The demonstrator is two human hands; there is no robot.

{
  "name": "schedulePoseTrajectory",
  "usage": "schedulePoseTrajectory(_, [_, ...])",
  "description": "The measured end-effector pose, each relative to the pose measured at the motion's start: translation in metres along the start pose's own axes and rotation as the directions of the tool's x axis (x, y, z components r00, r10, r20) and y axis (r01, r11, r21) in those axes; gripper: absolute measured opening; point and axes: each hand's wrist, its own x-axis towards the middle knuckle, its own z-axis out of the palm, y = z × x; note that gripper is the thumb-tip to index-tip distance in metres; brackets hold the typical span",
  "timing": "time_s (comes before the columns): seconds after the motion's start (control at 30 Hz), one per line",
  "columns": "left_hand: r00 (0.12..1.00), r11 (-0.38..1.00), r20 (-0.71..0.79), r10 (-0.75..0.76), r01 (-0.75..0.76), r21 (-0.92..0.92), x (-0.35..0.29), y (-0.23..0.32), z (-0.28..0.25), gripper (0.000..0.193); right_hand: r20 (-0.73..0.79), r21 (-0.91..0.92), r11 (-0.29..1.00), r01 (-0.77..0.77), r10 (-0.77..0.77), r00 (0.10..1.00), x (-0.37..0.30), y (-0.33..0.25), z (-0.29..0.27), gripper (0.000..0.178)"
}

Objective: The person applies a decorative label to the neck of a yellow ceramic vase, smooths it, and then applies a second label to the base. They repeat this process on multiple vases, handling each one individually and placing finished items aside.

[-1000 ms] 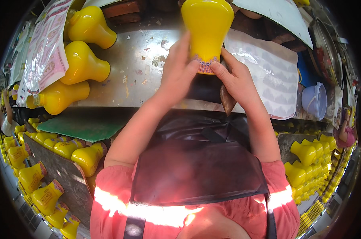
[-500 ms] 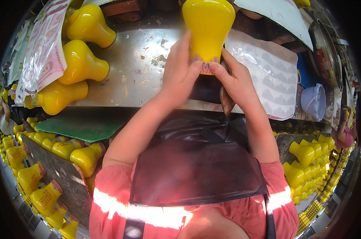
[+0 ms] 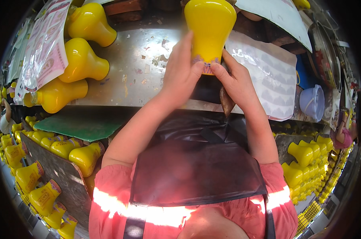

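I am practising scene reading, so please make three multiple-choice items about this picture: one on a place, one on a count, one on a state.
1. Where do the three loose vases lie?
A. bench, left side
B. floor
C. right of the sticker sheet

2. How many hands hold the raised vase?
A. none
B. one
C. two

3. How is the held vase?
A. lying flat
B. lifted, label band near the thumbs
C. broken

Answers:
1 A: vases lie on the bench.
2 C: left hand and right hand grip it.
3 B: held vase is raised, whole.

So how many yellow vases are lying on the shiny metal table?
3, all at the left of the metal table: top vase, middle vase, lowest vase. Paper sheets may hide others.
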Motion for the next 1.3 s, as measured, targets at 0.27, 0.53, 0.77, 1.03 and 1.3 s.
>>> schedulePoseTrajectory(0.27, [0.995, 0.974, 0.033, -0.09, 0.095, -0.206, 0.002, -0.001, -0.004, 0.072, -0.003, 0.005, 1.0, 0.003, -0.003, 1.0, 0.001, 0.005, -0.002, 0.062])
schedulePoseTrajectory(0.53, [0.995, 0.941, 0.08, -0.062, 0.085, -0.328, 0.002, -0.003, -0.013, 0.082, 0.057, 0.129, 0.991, -0.028, 0.021, 0.998, 0.002, 0.012, -0.003, 0.06])
schedulePoseTrajectory(0.77, [0.996, 0.945, 0.028, -0.082, 0.087, -0.316, 0.005, 0.004, -0.006, 0.084, 0.035, 0.074, 0.997, -0.022, 0.019, 0.999, 0.004, 0.013, -0.002, 0.062])
schedulePoseTrajectory(1.03, [0.996, 0.946, 0.031, -0.088, 0.094, -0.31, 0.003, 0.002, -0.007, 0.089, 0.049, 0.109, 0.989, -0.099, 0.094, 0.994, 0.002, 0.002, -0.009, 0.05])
schedulePoseTrajectory(1.3, [0.997, 0.949, 0.016, -0.079, 0.08, -0.303, 0.004, 0.001, -0.004, 0.093, -0.129, 0.413, 0.91, 0.043, 0.012, 0.992, 0.001, -0.012, -0.037, 0.027])
